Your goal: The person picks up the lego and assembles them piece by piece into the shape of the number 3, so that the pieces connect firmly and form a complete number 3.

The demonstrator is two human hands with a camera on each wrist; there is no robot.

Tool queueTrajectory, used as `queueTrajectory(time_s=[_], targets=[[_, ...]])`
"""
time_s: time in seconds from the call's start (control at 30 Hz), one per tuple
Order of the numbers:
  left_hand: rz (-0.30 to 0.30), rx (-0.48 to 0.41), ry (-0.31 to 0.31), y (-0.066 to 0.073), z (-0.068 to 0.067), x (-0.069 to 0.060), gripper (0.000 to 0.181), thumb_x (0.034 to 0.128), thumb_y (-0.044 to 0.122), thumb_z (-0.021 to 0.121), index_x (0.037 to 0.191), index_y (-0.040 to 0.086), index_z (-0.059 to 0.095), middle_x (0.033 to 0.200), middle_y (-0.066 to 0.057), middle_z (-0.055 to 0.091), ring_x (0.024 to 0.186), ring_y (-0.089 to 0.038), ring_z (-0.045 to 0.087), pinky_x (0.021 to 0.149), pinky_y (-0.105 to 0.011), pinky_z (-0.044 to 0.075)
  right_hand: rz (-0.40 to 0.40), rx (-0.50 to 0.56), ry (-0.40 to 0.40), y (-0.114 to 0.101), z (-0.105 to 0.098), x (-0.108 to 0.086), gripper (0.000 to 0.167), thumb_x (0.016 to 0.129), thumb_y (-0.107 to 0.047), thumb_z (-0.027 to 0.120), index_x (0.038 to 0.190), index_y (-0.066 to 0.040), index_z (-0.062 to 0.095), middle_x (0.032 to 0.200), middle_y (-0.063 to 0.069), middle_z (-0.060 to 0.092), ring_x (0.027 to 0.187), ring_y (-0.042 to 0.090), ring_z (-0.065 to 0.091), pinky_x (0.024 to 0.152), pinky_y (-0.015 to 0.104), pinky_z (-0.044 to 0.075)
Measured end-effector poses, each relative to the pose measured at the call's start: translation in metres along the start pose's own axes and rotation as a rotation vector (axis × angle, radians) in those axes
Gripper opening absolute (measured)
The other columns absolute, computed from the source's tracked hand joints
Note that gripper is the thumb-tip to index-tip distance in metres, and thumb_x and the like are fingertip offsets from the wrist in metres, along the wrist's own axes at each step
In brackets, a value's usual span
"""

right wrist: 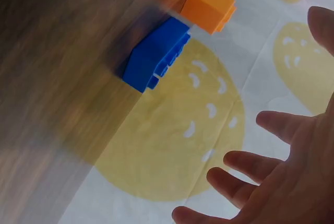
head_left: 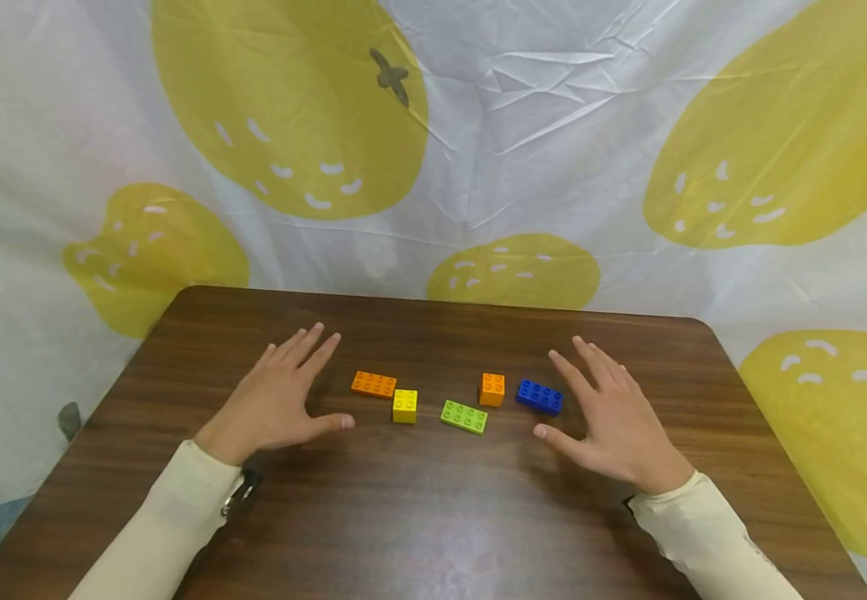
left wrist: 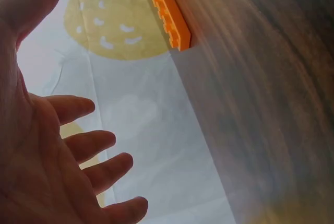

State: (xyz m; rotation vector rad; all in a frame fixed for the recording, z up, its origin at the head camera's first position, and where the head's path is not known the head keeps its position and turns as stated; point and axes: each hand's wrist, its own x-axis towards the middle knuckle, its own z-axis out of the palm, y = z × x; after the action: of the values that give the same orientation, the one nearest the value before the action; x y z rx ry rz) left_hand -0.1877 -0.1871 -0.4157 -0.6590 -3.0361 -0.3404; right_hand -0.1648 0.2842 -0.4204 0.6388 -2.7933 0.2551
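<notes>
My left hand [head_left: 274,402] is spread above the table on the left, fingers extended and holding nothing. Nearest to it are a flat orange building brick [head_left: 373,384] and a small yellow brick [head_left: 405,406]. Over on the right, my right hand [head_left: 617,421] is likewise spread and holds nothing. Just left of its fingers lies a blue brick [head_left: 539,397], with a small orange block [head_left: 492,389] beside it. Between the hands lies a flat lime green brick [head_left: 464,417]. In the left wrist view the flat orange brick [left wrist: 171,16] appears apart from the fingers; the right wrist view shows the blue brick [right wrist: 156,54] untouched.
The bricks lie on a dark brown wood-grain table [head_left: 433,517] with rounded far corners. Behind its far edge hangs a white cloth [head_left: 523,167] printed with large yellow fruit. Cream sleeves [head_left: 171,517] cover both forearms.
</notes>
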Motion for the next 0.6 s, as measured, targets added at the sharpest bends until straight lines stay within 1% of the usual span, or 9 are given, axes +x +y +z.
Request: queueTrajectory(time_s=[0.13, 0.27, 0.33, 0.47, 0.53, 0.6], targets=[[0.017, -0.024, 0.005, -0.002, 0.003, 0.001, 0.116, 0.0855, 0.081, 0.066, 0.17, 0.017, 0.02, 0.177, -0.016, 0.015, 0.162, -0.042, 0.022, 0.127, -0.066, 0.023, -0.039, 0.02, 0.022, -0.003, 0.004, 0.0, 0.099, 0.085, -0.067, 0.076, 0.165, -0.022, 0.038, 0.173, 0.018, 0.028, 0.155, 0.048, 0.032, 0.119, 0.072, 0.031], [0.034, -0.054, 0.004, -0.002, 0.007, 0.002, 0.112, 0.0871, 0.078, 0.067, 0.17, 0.015, 0.024, 0.176, -0.019, 0.02, 0.159, -0.044, 0.028, 0.125, -0.066, 0.028, -0.084, 0.039, 0.037, -0.008, 0.006, 0.0, 0.094, 0.086, -0.063, 0.078, 0.161, -0.016, 0.044, 0.17, 0.02, 0.032, 0.153, 0.048, 0.035, 0.116, 0.072, 0.036], [0.03, -0.07, -0.004, -0.003, 0.009, 0.003, 0.111, 0.0875, 0.076, 0.069, 0.169, 0.016, 0.024, 0.176, -0.018, 0.021, 0.158, -0.046, 0.03, 0.122, -0.066, 0.033, -0.099, 0.051, 0.039, -0.011, 0.007, 0.001, 0.091, 0.087, -0.061, 0.078, 0.159, -0.015, 0.047, 0.169, 0.02, 0.035, 0.151, 0.048, 0.038, 0.112, 0.073, 0.039], [0.013, -0.123, -0.015, -0.003, 0.009, 0.007, 0.106, 0.089, 0.067, 0.074, 0.169, 0.016, 0.027, 0.175, -0.017, 0.026, 0.154, -0.047, 0.036, 0.113, -0.07, 0.042, -0.114, 0.076, 0.04, -0.018, 0.008, 0.003, 0.084, 0.09, -0.055, 0.078, 0.158, -0.016, 0.048, 0.166, 0.019, 0.038, 0.147, 0.045, 0.043, 0.104, 0.072, 0.047], [0.006, -0.147, -0.017, -0.003, 0.009, 0.009, 0.103, 0.0899, 0.064, 0.076, 0.168, 0.017, 0.029, 0.174, -0.016, 0.028, 0.154, -0.046, 0.037, 0.111, -0.071, 0.044, -0.122, 0.093, 0.04, -0.021, 0.009, 0.003, 0.08, 0.092, -0.052, 0.078, 0.158, -0.016, 0.049, 0.165, 0.02, 0.04, 0.144, 0.044, 0.046, 0.101, 0.069, 0.05], [0.004, -0.17, -0.012, -0.004, 0.008, 0.011, 0.099, 0.0909, 0.061, 0.076, 0.167, 0.016, 0.032, 0.172, -0.016, 0.031, 0.153, -0.045, 0.038, 0.112, -0.071, 0.043, -0.128, 0.111, 0.038, -0.025, 0.009, 0.002, 0.077, 0.093, -0.049, 0.078, 0.157, -0.016, 0.05, 0.163, 0.02, 0.042, 0.142, 0.042, 0.049, 0.101, 0.066, 0.052]])
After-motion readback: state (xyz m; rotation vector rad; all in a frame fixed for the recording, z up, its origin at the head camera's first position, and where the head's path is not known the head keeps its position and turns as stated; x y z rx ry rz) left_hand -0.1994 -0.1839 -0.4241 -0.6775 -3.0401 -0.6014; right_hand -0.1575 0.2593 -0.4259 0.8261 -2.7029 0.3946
